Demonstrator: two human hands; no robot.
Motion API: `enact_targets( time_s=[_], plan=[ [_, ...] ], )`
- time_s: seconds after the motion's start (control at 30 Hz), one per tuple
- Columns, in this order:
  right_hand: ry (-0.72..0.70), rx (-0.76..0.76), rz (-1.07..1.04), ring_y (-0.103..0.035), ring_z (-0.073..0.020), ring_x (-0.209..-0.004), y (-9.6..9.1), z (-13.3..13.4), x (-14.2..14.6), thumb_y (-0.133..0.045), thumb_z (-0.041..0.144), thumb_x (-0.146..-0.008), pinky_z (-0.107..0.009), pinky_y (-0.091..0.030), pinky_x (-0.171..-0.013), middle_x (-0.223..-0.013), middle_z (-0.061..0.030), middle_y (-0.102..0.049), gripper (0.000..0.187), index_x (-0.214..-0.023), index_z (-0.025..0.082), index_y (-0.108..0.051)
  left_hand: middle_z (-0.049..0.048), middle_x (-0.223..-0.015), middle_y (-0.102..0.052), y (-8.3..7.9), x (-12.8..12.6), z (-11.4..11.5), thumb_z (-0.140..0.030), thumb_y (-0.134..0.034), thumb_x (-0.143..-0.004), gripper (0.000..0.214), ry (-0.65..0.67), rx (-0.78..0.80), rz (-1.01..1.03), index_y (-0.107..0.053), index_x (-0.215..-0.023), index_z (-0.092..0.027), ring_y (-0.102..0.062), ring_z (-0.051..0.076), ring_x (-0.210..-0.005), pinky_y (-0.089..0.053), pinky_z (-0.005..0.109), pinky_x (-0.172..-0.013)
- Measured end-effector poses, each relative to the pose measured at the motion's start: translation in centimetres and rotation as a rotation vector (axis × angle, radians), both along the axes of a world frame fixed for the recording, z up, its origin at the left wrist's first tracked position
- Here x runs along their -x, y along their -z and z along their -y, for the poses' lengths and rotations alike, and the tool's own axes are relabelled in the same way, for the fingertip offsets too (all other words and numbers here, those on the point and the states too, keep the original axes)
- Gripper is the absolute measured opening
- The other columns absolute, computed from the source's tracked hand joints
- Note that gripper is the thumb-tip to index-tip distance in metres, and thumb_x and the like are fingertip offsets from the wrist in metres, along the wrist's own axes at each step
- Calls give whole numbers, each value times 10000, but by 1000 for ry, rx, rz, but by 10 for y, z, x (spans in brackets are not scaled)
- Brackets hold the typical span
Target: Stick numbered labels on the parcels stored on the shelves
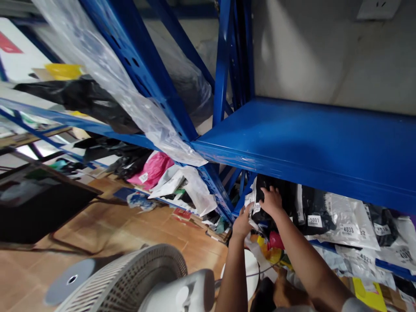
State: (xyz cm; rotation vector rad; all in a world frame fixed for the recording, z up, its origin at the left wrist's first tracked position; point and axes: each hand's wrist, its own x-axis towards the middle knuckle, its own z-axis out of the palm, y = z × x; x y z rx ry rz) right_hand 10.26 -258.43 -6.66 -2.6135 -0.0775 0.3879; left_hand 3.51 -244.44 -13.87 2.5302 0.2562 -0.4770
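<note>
On the shelf below the bare blue board, my left hand point(242, 224) has its fingers closed on the edge of a white plastic parcel bag point(249, 199) at the row's left end. Just right of it, my right hand point(271, 202) lies against a black parcel bag point(262, 183), its fingers apart. A small white label point(257, 207) shows between the two hands. Farther right in the same row stand a black bag labelled 5001 point(314, 221) and a white bag labelled 4033 point(348, 229). The undersides of the bags at my hands are hidden.
A blue shelf board point(312, 134) juts out above my hands, beside a blue upright post point(156, 78) with plastic film point(130, 86). A white fan point(156, 277) stands close at lower left. More parcels, including a pink bag point(152, 170), lie on the left rack.
</note>
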Motion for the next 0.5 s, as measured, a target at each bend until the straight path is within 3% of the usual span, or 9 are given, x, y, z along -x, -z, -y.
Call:
enact_targets(
  time_s=[0.13, 0.27, 0.4, 0.5],
  plan=[
    [-6, -5, -116, -578, -228, -1190, 5, 1, -7, -568, 213, -860, -287, -444, -968, -1264, -99, -632, 429, -1288, 200, -576, 78, -1426, -539, 5, 1, -9, -185, -572, -847, 600, -76, 108, 43, -445, -1423, -299, -599, 243, -1207, -441, 287, -984],
    [9, 4, -143, -610, -209, -1134, 9, 12, -11, -549, 200, -871, -279, -465, -919, -1214, -79, -660, 386, -1255, 214, -589, 47, -1461, -517, 11, 5, -12, -229, -539, -875, 557, -107, 172, 121, -448, -1420, -304, -544, 238, -1279, -433, 299, -1016],
    [75, 96, -76, -496, -300, -1265, 6, 6, -12, -539, 130, -849, -403, -417, -998, -1357, -180, -541, 436, -1282, 162, -577, 94, -1454, -528, 21, 9, -12, -218, -563, -854, 643, -191, 195, 93, -381, -1470, -253, -553, 260, -1274, -441, 318, -1013],
    [-152, 97, 77, -385, -302, -1352, 3, -19, -14, -525, 105, -845, -428, -316, -1096, -1431, -169, -475, 408, -1231, 181, -632, 117, -1446, -533, 27, 9, -10, -211, -553, -865, 648, -221, 192, 91, -359, -1482, -230, -563, 263, -1263, -445, 317, -1006]
  ],
)
